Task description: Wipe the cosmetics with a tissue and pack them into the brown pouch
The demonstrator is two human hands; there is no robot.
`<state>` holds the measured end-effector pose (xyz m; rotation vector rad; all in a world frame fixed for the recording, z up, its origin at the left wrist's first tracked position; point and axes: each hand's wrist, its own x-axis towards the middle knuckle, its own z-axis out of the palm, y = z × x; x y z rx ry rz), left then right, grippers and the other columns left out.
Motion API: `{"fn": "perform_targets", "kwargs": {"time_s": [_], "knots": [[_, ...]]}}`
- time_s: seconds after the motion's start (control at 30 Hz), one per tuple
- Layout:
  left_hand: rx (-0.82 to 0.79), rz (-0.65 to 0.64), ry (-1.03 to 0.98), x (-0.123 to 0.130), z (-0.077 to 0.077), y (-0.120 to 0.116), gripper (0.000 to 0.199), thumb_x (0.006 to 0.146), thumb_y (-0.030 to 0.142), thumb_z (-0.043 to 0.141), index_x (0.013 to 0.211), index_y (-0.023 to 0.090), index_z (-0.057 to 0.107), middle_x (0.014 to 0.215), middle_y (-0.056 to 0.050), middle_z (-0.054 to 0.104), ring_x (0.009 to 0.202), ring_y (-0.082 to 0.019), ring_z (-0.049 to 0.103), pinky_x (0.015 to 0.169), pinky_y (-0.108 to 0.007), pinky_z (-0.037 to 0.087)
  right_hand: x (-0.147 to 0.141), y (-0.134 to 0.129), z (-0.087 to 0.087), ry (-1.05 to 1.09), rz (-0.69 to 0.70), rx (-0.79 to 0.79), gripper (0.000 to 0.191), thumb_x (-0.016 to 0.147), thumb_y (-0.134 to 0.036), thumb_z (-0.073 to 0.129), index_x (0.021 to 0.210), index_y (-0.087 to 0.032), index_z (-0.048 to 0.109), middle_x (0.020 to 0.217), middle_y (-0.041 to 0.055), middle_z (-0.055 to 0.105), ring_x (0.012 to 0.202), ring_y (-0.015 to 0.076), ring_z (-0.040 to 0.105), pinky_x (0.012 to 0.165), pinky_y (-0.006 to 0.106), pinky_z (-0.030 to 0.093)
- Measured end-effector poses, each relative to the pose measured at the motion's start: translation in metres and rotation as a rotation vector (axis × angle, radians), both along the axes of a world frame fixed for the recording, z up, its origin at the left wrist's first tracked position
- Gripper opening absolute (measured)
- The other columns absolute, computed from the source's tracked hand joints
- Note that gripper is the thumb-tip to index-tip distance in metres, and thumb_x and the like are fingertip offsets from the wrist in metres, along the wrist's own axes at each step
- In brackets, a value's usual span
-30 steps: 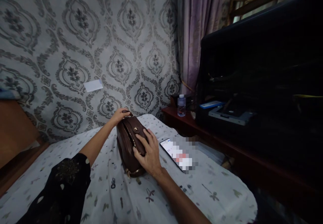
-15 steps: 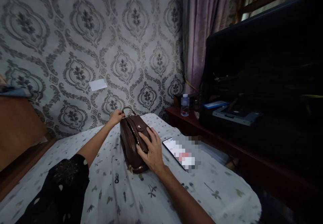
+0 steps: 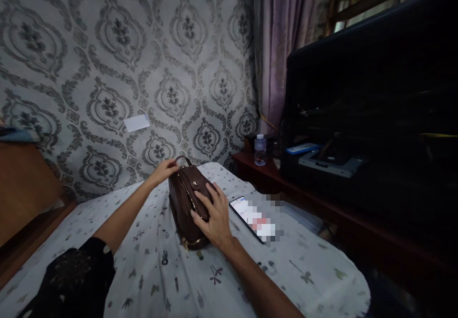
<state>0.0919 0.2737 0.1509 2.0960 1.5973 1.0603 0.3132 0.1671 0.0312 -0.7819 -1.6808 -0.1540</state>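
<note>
A dark brown handbag [image 3: 186,198] stands on the patterned white bedsheet [image 3: 143,270], with a short top handle, a turn-lock flap and gold zipper teeth along its top. At the bag's far left corner, near the handle, my left hand [image 3: 165,171] has its fingers closed together on the edge; its fingertips are partly hidden, so any small part between them cannot be made out. My right hand [image 3: 214,215] lies on the bag's right side with fingers spread, thumb near the zipper. A gold zipper pull hangs at the near end.
Right of the bag lies a phone [image 3: 250,217] with a lit, partly blurred screen. A water bottle [image 3: 260,151] stands on a dark red ledge [image 3: 246,165]. Beyond the bed is a patterned wall [image 3: 171,93]; a black open case [image 3: 339,93] rises at right, a wooden board [image 3: 28,179] at left.
My left hand has shifted slightly, its fingers now reaching further over the bag's top corner. My right hand stays spread on the bag. The camera view has shifted a little.
</note>
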Motion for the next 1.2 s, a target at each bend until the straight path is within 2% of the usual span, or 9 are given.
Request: {"fn": "perform_targets", "kwargs": {"time_s": [0.07, 0.17, 0.3, 0.47, 0.6, 0.83, 0.97, 1.07, 1.2], "knots": [[-0.008, -0.006, 0.014, 0.009, 0.005, 0.007, 0.02, 0.074, 0.031, 0.064, 0.088, 0.016, 0.067, 0.073, 0.003, 0.063, 0.075, -0.017, 0.059, 0.068, -0.026, 0.045, 0.0, -0.001, 0.001, 0.002, -0.003, 0.028, 0.04, 0.084, -0.034, 0.061, 0.122, -0.025, 0.061, 0.138, 0.0099, 0.049, 0.137, 0.0323, 0.036, 0.108, 0.055, 0.036], [-0.044, -0.004, 0.06, 0.024, 0.007, 0.023, 0.019, 0.079, 0.03, 0.067, 0.089, 0.014, 0.067, 0.079, 0.001, 0.065, 0.078, -0.016, 0.061, 0.071, -0.028, 0.048, -0.001, -0.002, 0.002, 0.002, -0.006, 0.053, 0.039, 0.083, -0.034, 0.062, 0.121, -0.024, 0.061, 0.136, 0.0106, 0.051, 0.135, 0.0324, 0.038, 0.107, 0.055, 0.036], [-0.088, 0.061, 0.113, 0.042, 0.002, 0.043, 0.025, 0.09, 0.036, 0.063, 0.096, 0.012, 0.064, 0.093, -0.003, 0.066, 0.082, -0.017, 0.064, 0.074, -0.034, 0.054, 0.0, -0.002, 0.002, -0.009, -0.004, 0.032, 0.042, 0.082, -0.034, 0.063, 0.122, -0.025, 0.061, 0.137, 0.0109, 0.051, 0.136, 0.0325, 0.038, 0.108, 0.055, 0.036], [-0.06, 0.17, 0.126, 0.05, -0.004, 0.055, 0.026, 0.092, 0.035, 0.061, 0.105, 0.013, 0.063, 0.103, -0.005, 0.066, 0.09, -0.018, 0.065, 0.079, -0.037, 0.056, 0.001, -0.003, 0.003, -0.001, -0.006, 0.012, 0.041, 0.082, -0.033, 0.063, 0.122, -0.025, 0.061, 0.142, 0.0117, 0.045, 0.136, 0.0322, 0.038, 0.108, 0.054, 0.036], [-0.024, 0.175, 0.094, 0.05, -0.006, 0.049, 0.026, 0.092, 0.037, 0.061, 0.099, 0.012, 0.064, 0.096, -0.004, 0.067, 0.085, -0.017, 0.065, 0.076, -0.035, 0.055, 0.0, -0.003, 0.003, 0.012, -0.004, 0.019, 0.039, 0.083, -0.032, 0.061, 0.121, -0.024, 0.062, 0.142, 0.013, 0.044, 0.135, 0.032, 0.039, 0.107, 0.053, 0.037], [-0.002, 0.004, -0.002, 0.05, -0.011, 0.024, 0.027, 0.084, 0.038, 0.065, 0.072, 0.014, 0.061, 0.064, 0.003, 0.057, 0.061, -0.012, 0.055, 0.061, -0.026, 0.045, -0.001, -0.002, 0.004, -0.02, -0.034, -0.003, 0.039, 0.083, -0.031, 0.061, 0.122, -0.025, 0.061, 0.139, 0.0117, 0.047, 0.133, 0.031, 0.041, 0.107, 0.052, 0.037], [0.027, -0.051, -0.039, 0.046, -0.006, 0.018, 0.026, 0.076, 0.041, 0.063, 0.073, 0.015, 0.063, 0.064, 0.001, 0.059, 0.065, -0.015, 0.054, 0.061, -0.025, 0.041, 0.0, -0.003, 0.005, -0.03, -0.03, -0.021, 0.04, 0.084, -0.032, 0.06, 0.124, -0.026, 0.06, 0.141, 0.0115, 0.045, 0.133, 0.0309, 0.04, 0.107, 0.052, 0.037], [0.059, -0.036, -0.031, 0.034, -0.002, 0.013, 0.026, 0.071, 0.041, 0.065, 0.079, 0.016, 0.065, 0.07, 0.001, 0.062, 0.07, -0.016, 0.055, 0.064, -0.025, 0.04, 0.001, -0.003, 0.004, -0.028, -0.022, -0.023, 0.041, 0.084, -0.033, 0.06, 0.125, -0.026, 0.06, 0.145, 0.0113, 0.041, 0.134, 0.0312, 0.039, 0.107, 0.052, 0.037], [0.07, 0.027, 0.013, 0.012, -0.006, 0.005, 0.028, 0.067, 0.045, 0.068, 0.065, 0.018, 0.06, 0.057, 0.003, 0.052, 0.062, -0.015, 0.048, 0.058, -0.025, 0.035, 0.001, -0.001, 0.002, -0.023, -0.027, -0.021, 0.047, 0.084, -0.035, 0.06, 0.13, -0.023, 0.056, 0.144, 0.0129, 0.043, 0.134, 0.032, 0.039, 0.108, 0.053, 0.036]]}}
